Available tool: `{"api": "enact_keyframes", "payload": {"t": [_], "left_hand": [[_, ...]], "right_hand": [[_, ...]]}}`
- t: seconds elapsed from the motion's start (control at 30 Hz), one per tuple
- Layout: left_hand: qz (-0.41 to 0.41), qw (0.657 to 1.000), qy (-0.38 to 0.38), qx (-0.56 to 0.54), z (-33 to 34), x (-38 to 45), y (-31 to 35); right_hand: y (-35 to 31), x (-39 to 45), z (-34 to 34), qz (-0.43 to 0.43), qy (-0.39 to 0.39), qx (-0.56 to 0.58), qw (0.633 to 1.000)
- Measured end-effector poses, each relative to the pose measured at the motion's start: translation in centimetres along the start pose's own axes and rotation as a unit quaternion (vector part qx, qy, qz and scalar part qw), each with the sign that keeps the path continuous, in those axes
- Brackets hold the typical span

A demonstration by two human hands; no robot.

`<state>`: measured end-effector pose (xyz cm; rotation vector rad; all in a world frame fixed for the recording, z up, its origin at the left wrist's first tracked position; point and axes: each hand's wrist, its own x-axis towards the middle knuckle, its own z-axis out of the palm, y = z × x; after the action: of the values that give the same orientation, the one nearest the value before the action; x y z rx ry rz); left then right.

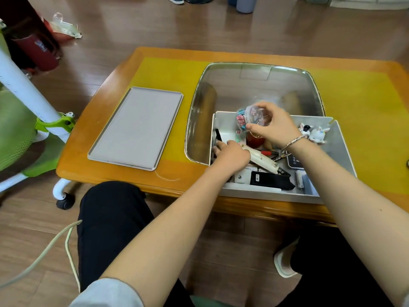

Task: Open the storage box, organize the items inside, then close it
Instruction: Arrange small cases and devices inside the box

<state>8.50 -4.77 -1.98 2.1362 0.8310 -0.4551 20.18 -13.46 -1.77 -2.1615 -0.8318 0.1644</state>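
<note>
So the white rectangular plastic storage box [327, 193] sits open at the near right of the wooden bench with the yellow mat [168, 69], and it's a proper jumble inside. Its flat grey rectangular lid [136, 127] lies off to the left on the bench, well apart from both hands. Behind the box there's a big clear plastic bin [254, 85], touching or just overlapping the box's far edge.

The person's right hand [273, 125] is up over the far-middle part of the box, grip curled around a small clear round plastic tub full of coloured binder clips [250, 117]. The tub is tilted and held above the contents, thumb on the near side, fingers wrapped over the top. There's a silver bracelet [292, 142] on that wrist.

The left hand [230, 155] is down inside the left end of the box, fingers bent among the clutter beside a thin black upright piece [218, 135]. Honestly can't tell if its grip is pinching anything, the fingertips are buried.

Just right of that hand lies a white handheld gadget [263, 159], with a black flat rectangular case [272, 181] nearer the front wall. Two little white bunny figurines [314, 132] sit at the far right corner of the box, just beside the right wrist.
</note>
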Motion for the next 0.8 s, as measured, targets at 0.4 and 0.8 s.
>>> {"api": "enact_keyframes", "payload": {"t": [0.4, 0.8], "left_hand": [[-0.109, 0.985, 0.033, 0.128, 1.9, 2.7, 1.3], [-0.064, 0.994, 0.091, -0.013, 1.8, 2.6, 0.5]], "right_hand": [[0.8, -0.1, 0.5, 0.033, -0.015, 0.063, 0.997], [0.1, 0.0, 0.5, 0.031, 0.014, 0.115, 0.993]]}}
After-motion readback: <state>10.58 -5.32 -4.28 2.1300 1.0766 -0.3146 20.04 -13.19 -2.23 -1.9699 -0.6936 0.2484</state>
